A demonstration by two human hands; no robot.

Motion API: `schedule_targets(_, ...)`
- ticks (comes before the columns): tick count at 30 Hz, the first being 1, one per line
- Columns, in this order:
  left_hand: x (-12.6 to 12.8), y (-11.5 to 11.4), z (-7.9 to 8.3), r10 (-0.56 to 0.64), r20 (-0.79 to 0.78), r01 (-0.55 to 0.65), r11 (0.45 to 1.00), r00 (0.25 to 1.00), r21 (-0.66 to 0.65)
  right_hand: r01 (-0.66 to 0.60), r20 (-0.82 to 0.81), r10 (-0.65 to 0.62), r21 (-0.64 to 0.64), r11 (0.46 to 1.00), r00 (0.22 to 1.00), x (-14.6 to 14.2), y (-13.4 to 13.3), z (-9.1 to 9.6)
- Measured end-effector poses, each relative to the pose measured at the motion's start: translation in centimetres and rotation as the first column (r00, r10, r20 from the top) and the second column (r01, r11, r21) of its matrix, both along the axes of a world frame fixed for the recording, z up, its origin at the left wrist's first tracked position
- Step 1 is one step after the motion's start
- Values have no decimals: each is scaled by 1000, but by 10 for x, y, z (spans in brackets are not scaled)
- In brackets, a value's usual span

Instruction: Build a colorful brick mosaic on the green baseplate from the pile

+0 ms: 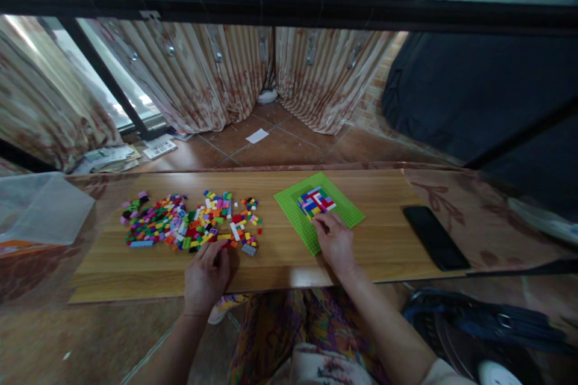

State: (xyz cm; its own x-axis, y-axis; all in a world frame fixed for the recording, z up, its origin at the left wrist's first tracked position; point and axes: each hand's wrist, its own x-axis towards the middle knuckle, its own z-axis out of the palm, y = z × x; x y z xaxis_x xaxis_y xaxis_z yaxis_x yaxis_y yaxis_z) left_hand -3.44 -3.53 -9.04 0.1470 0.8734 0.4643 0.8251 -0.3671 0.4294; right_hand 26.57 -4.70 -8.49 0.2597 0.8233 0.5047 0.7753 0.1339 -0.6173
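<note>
A green studded baseplate (293,216) lies turned cornerwise on the wooden board. Near its middle sits a low patch of interlocked toy bricks (317,200) in red, white, blue, yellow and other colours. My right hand (336,243) is over the plate's near side, its thumb and fingers pinched at the near edge of this patch; what lies between the fingertips is hidden. At the near edge of a loose pile of coloured bricks (156,221) rests my left hand (206,277), fingers curled together. Whatever it may hold cannot be made out.
The wooden board (271,264) carries a black phone (436,237) at the right. A translucent plastic bin (43,207) stands at the far left. A dark metal bar (289,9) crosses above, before striped curtains (217,78). A dark blue bag (510,325) is at lower right.
</note>
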Motion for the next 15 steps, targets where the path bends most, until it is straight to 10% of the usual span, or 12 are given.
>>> schedule_targets(15, -1, 0, -1, 0, 9, 0, 1000, 1000, -3, -70, 91, 65, 54, 996, 994, 3, 3, -9)
